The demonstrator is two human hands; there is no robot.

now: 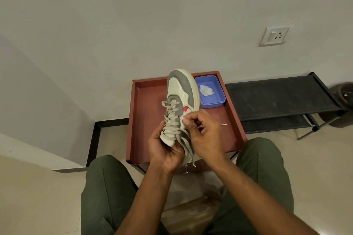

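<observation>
Left hand (164, 150) cups the heel end of the shoe (181, 89) from below, fingers curled round it. The shoe stands toe-up and tilted away from the person, in the air above the brown tray (145, 105). Right hand (204, 133) pinches a small white wipe (183, 120) between thumb and fingertips and presses it to the shoe's side, just by the red mark.

The likeliest trouble, as I judge it, is the grip at the heel. All the weight hangs on one hand at the low end, and a firm rub from the side could twist the shoe out of that palm and drop it on the tray or the floor. The laces (172, 118) are another snag: their loose ends trail down between the two hands and could catch on a finger or get dragged under the wipe. The wipe is small, so it may slip from the pinch, or bare fingertips may smear dirt back onto the pale leather. The blue tub (212, 104) sits just behind the toe with a white wad (206, 90) in it. A swing of the toe could knock it, and whether it holds liquid I cannot tell
</observation>
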